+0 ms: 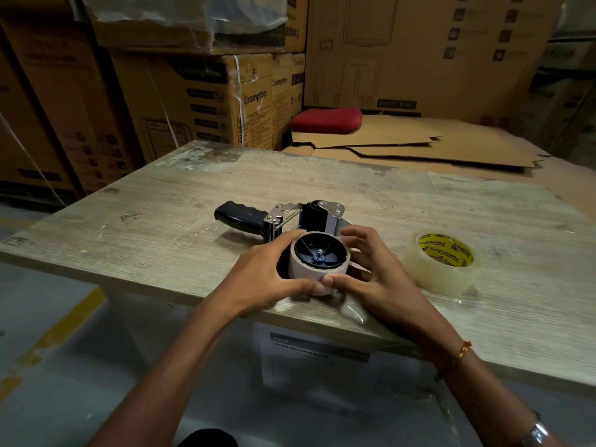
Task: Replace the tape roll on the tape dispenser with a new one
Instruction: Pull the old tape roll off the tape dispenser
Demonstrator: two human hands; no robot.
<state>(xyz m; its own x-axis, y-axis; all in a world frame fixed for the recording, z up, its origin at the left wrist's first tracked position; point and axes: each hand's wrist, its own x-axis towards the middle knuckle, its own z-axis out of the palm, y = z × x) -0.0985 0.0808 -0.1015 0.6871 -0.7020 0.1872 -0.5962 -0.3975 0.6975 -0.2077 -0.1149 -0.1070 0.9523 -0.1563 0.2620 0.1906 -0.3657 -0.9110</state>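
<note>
A hand-held tape dispenser [254, 217] with a black handle lies on its side on the wooden table [161, 221]. On its black spool sits a bare cardboard core [317, 274], open end up. My left hand [267, 275] wraps the core's left side, and my right hand [371, 272] wraps its right side, with the thumbs meeting at the front. A full roll of clear tape [443, 262] with a yellow printed core lies flat on the table to the right of my right hand, untouched.
Flattened cardboard sheets [419, 150] lie beyond the table's far edge, with a red cushion [325, 119] on them. Stacked cartons [193, 101] stand behind and to the left. A loose strip of clear tape [353, 309] lies at the table's near edge.
</note>
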